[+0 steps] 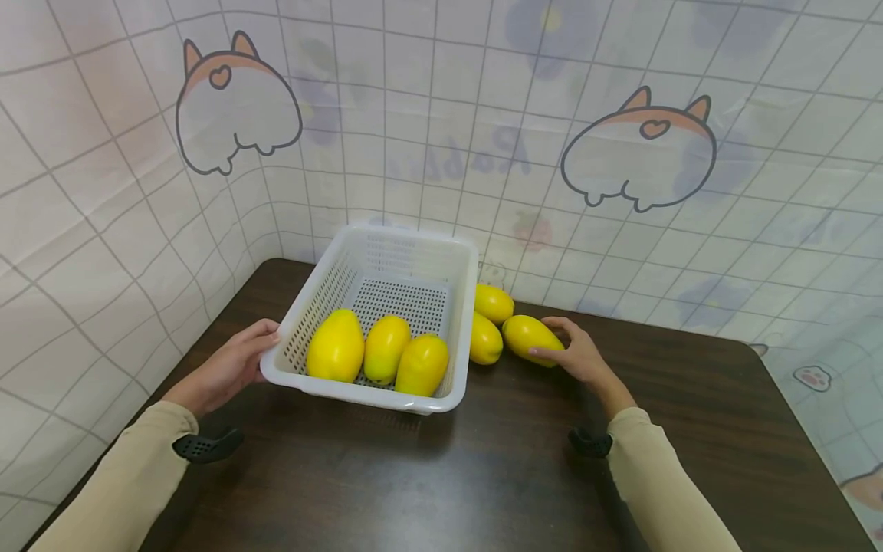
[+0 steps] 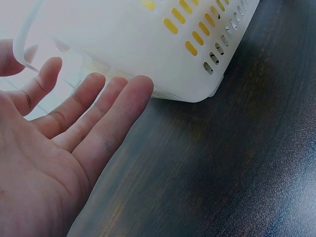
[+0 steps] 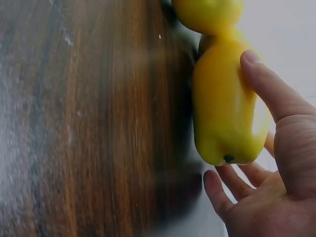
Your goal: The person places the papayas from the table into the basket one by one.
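Observation:
My left hand [image 1: 237,360] is at the left side of a white plastic basket [image 1: 382,395], pinching its rim between thumb and fingers. In the left wrist view the thumb passes behind the rim while the other fingers [image 2: 121,111] extend beside the outer wall. Three yellow mangoes [image 1: 336,346] lie inside the basket along its near side. On the table to the right, my right hand [image 1: 578,354] holds a mango [image 1: 527,337], thumb on the near side and fingers round the far side. The right wrist view shows the thumb [image 3: 269,81] against the mango's skin.
Two other mangoes [image 1: 494,304] lie between the basket's right wall and the held mango. Everything stands on a dark wooden table [image 1: 510,468]. A white checked curtain [image 1: 441,115] with cartoon prints hangs behind and at the left.

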Tool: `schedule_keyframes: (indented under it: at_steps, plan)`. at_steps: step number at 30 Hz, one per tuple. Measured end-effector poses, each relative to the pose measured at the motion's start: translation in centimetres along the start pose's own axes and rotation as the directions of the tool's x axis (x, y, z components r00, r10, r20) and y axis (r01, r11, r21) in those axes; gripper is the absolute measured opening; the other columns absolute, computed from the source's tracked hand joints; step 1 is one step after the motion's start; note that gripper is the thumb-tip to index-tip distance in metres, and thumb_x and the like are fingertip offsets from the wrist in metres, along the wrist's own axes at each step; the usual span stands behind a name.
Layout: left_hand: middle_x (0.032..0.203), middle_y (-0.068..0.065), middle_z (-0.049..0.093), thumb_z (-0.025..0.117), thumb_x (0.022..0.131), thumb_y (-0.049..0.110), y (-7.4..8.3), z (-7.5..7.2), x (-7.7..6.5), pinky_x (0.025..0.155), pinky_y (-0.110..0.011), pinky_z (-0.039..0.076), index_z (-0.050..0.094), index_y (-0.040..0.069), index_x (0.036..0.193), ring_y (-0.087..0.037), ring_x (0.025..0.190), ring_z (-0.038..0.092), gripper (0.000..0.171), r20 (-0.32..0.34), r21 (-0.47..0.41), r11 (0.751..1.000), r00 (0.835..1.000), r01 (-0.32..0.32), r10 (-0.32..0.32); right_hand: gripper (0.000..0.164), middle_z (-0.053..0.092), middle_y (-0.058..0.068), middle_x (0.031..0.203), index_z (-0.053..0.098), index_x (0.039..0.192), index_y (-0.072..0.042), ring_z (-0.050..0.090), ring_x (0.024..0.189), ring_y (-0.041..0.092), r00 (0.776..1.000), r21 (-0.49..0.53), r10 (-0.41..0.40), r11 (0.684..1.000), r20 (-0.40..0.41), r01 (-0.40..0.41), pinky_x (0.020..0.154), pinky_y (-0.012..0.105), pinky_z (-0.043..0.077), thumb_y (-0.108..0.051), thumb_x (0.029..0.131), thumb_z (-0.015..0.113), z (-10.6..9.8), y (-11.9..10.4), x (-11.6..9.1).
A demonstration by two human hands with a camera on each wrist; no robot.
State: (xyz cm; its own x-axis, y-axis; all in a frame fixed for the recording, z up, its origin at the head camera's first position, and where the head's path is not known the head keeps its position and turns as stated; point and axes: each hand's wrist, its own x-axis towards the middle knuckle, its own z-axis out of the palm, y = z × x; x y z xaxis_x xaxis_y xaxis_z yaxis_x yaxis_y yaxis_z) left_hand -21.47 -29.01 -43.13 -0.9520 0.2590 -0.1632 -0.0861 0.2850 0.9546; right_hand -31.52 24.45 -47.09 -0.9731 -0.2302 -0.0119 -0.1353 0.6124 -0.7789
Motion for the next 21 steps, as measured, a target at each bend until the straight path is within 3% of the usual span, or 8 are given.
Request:
schedule_keyframes:
  at_steps: [9,21]
  plan:
    - [0.139,-0.021,0.037,0.037,0.103,0.041,-0.1,-0.1,0.0,0.091,-0.042,0.052,0.035,0.009,0.132,-0.027,0.107,0.058,0.043,0.003,0.001,1.000,1.000,0.005,-0.005,0.080,0.039,0.016,0.150,0.036,0.147,-0.013,0.040,0.132,0.037,1.000,0.025,0.013,1.000,0.020,-0.013,0.107,0.056,0.034,-0.038,0.082,0.075,0.8,-0.7,0.3]
    - [0.138,-0.023,0.038,0.037,0.103,0.041,-0.1,-0.1,0.1,0.089,-0.039,0.053,0.035,0.009,0.132,-0.026,0.106,0.058,0.043,0.007,-0.009,1.000,1.000,0.006,-0.006,0.079,0.040,0.019,0.148,0.035,0.147,-0.013,0.045,0.126,0.037,1.000,0.035,0.006,0.999,-0.005,-0.006,0.101,0.052,0.040,-0.035,0.083,0.075,1.6,-0.9,0.7]
